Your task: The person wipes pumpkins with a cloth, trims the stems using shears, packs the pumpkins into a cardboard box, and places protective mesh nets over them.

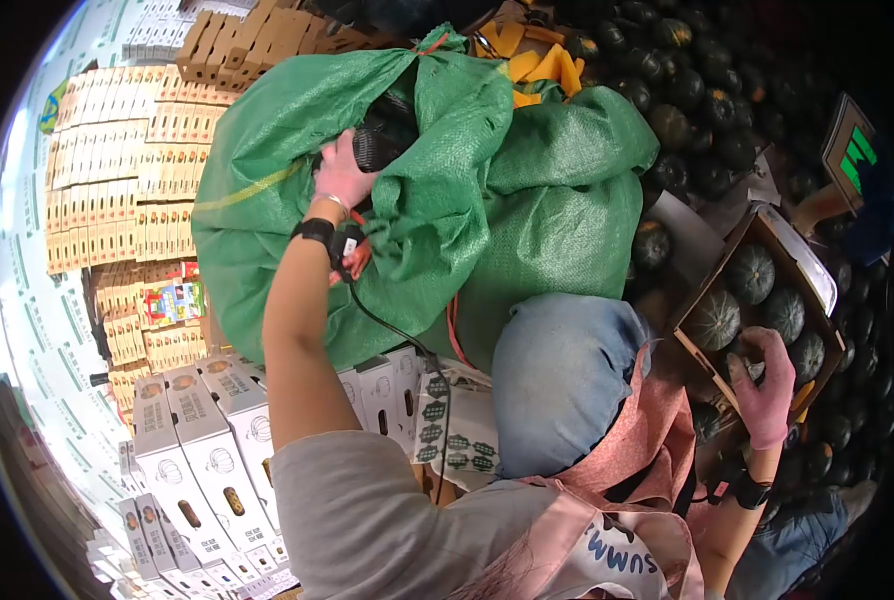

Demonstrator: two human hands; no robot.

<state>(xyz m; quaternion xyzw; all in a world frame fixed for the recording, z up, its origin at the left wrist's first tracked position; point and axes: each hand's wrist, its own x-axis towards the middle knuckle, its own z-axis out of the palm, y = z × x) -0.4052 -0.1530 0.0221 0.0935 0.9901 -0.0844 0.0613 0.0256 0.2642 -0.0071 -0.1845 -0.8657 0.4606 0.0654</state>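
At 11 o'clock from the middle of the view, your left hand (342, 175), in a pink glove, reaches to the mouth of a green sack (247, 160). It lies against a dark, ribbed object (374, 150) in the folds there; its fingertips are partly hidden, so you cannot tell whether it is clamped on that object or just touching. A black band (314, 231) circles your left wrist, and a thin black cable (392, 333) runs from beside it toward 6 o'clock. A second green sack (562, 240) bulges just right of the first, toward 2 o'clock, with your denim-covered knee (567, 385) just below it.

Your right hand (767, 390), gloved in pink too, is between 3 and 4 o'clock, at the lower side of an open carton (702, 365). Its fingers are bent, with thumb and fingertips down among the squashes (751, 273); you cannot tell whether they are closed on one. The dark green squashes sit side by side in that carton, at 3 o'clock.

A display (854, 160) with green light stands at 2 o'clock, and a heap of dark squashes (687, 90) spreads around 1 to 2 o'clock. White cartons (212, 460) stand at 8 o'clock, stacked tan cartons (112, 150) at 10.
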